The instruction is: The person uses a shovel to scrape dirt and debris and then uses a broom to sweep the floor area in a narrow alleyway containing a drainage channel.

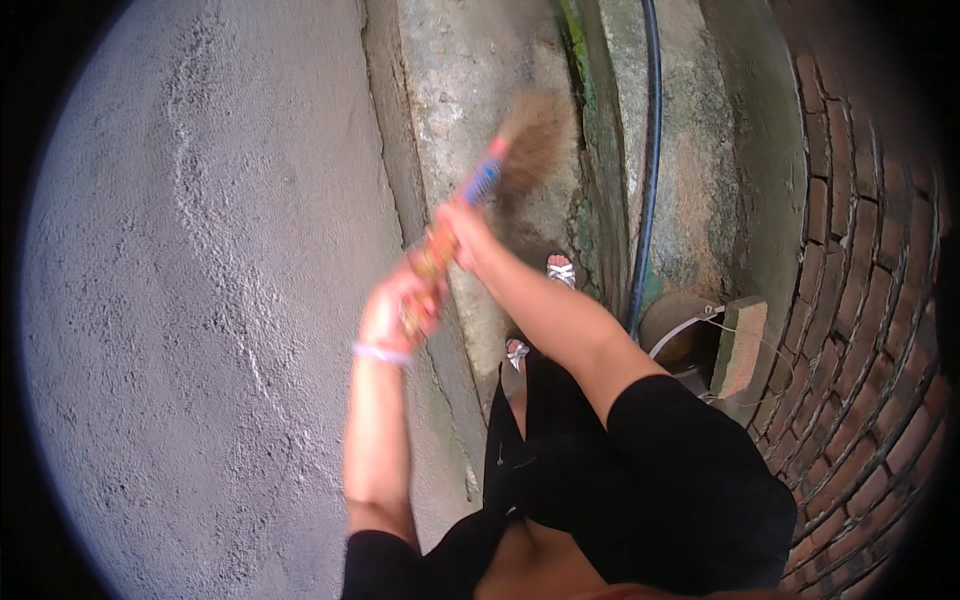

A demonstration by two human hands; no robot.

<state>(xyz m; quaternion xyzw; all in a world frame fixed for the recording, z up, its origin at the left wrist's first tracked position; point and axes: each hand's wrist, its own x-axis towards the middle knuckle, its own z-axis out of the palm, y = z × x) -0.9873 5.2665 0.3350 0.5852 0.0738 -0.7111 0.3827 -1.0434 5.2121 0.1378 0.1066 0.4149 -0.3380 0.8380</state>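
A grass broom (480, 180) slants up and to the right in front of me, its brown bristles blurred over the concrete floor strip (487, 90). My left hand (397, 311), with a pale band at its wrist, wraps the rear end of the handle. Farther along, my right hand (465, 232) is closed around the handle just behind its blue and red binding. Blur hides whether the bristle tips touch the floor.
A plastered wall (225, 225) rises close on the left. Right of the floor strip runs a mossy channel (600, 150), then a dark blue hose (651, 150). A bucket (679, 345) with a brick block (739, 349) on it stands near the brick wall (862, 300) at right.
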